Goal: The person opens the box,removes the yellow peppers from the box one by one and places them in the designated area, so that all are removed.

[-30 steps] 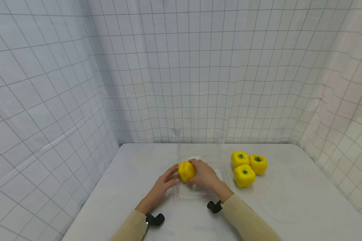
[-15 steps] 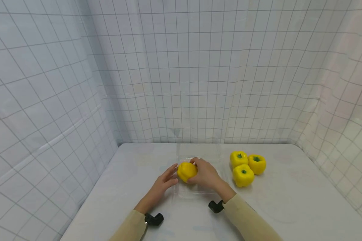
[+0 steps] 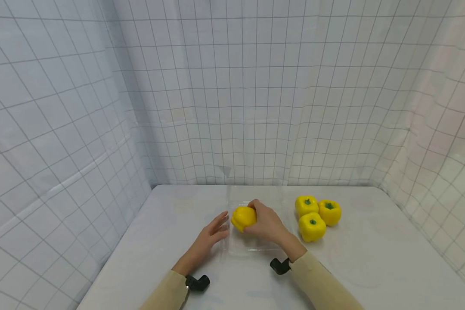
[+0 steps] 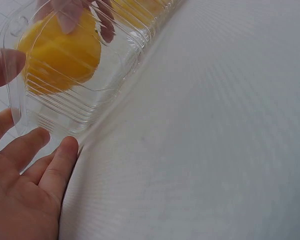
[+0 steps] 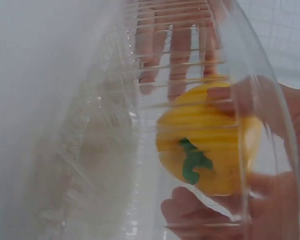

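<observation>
In the head view my right hand grips a yellow bell pepper within a clear plastic clamshell container. The pepper is tipped on its side. Its green stem shows through the ribbed plastic in the right wrist view. My left hand is at the container's left side, fingers spread and relaxed, fingertips at the wall. Through that wall the left wrist view shows the pepper, with fingers of the right hand over it; my left hand lies against the near edge.
Three more yellow bell peppers stand together on the white table, right of the container. The container's raised clear lid is toward the back. A white gridded curtain surrounds the table's back and sides.
My right hand has shifted slightly right and away from me with the pepper, tilting it onto its side. The left hand has stayed almost still.
</observation>
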Available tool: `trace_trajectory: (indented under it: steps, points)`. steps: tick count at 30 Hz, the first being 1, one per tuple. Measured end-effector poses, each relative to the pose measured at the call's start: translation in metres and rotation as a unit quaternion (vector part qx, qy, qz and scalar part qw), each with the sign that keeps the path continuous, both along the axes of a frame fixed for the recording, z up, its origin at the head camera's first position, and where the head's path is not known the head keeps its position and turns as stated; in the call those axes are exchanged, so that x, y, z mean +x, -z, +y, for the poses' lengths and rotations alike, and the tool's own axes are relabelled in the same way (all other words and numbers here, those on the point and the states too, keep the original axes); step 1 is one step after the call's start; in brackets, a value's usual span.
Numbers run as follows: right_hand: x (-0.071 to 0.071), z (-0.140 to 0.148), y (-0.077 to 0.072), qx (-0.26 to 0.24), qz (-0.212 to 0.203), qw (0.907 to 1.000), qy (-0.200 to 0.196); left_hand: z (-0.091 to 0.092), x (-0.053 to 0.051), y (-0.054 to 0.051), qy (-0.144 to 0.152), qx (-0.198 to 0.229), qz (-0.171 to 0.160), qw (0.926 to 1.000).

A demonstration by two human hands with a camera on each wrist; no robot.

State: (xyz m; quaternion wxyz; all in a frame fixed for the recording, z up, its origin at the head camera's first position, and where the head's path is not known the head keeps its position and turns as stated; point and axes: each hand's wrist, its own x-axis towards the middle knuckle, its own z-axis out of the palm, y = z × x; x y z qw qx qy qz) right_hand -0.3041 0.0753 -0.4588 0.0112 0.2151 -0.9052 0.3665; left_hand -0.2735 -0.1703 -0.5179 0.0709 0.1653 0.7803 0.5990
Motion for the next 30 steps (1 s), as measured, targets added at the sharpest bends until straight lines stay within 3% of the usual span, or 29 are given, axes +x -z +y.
trace_trajectory:
  steps: [20, 30]
  points:
    - [0.007, 0.012, -0.012, -0.028, 0.026, 0.9990, -0.021, 0.000, -0.001, 0.001, 0.001, 0.007, -0.014, 0.9999]
    - [0.008, 0.017, -0.018, -0.032, 0.063, 0.9970, -0.030, -0.002, -0.002, 0.002, -0.004, 0.002, -0.007, 1.0000]
